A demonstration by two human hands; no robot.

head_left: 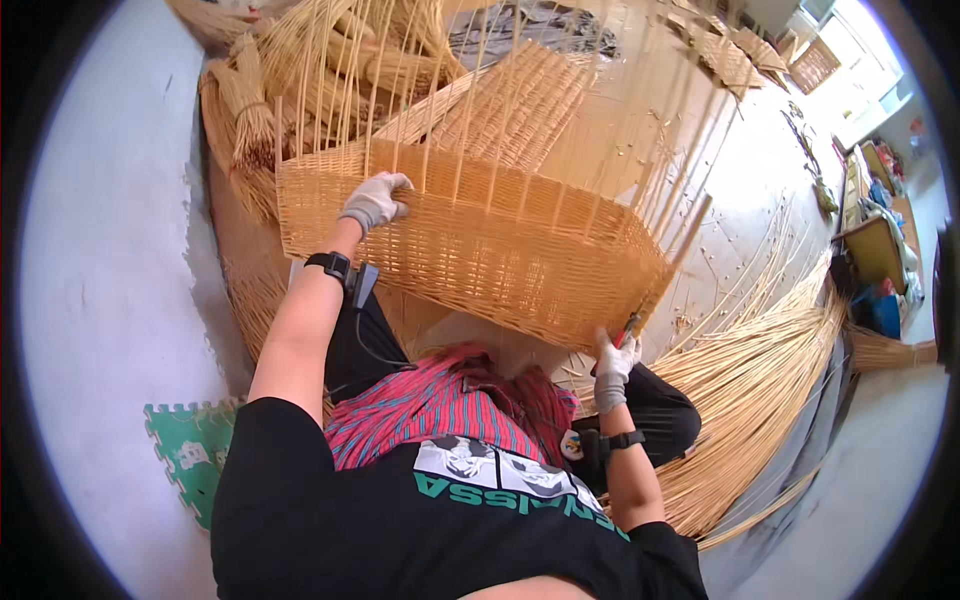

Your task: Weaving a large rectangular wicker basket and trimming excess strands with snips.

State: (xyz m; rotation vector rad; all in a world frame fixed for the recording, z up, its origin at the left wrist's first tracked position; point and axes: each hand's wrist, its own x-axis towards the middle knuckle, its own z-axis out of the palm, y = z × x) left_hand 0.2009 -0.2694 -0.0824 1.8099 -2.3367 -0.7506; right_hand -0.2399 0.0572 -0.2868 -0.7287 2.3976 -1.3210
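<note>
A large half-woven wicker basket [470, 255] lies tilted across my lap, its long side facing me and bare upright stakes rising from the rim. My gloved left hand [374, 202] is closed over the near rim, left of the middle, thumb and fingers gripping the weave. Low at the basket's right corner, my gloved right hand [613, 370] is closed around a small red-handled tool [624, 331] with a dark tip. That tip lies against the corner weave; its exact kind is too small to make out.
Bundles of straw-coloured rods [255, 130] are heaped at the far left. A flat woven panel [515, 105] lies behind the basket. Long loose rods [760, 400] spread over the floor at right. A white wall [110, 250] stands on the left, near a green foam mat [190, 455].
</note>
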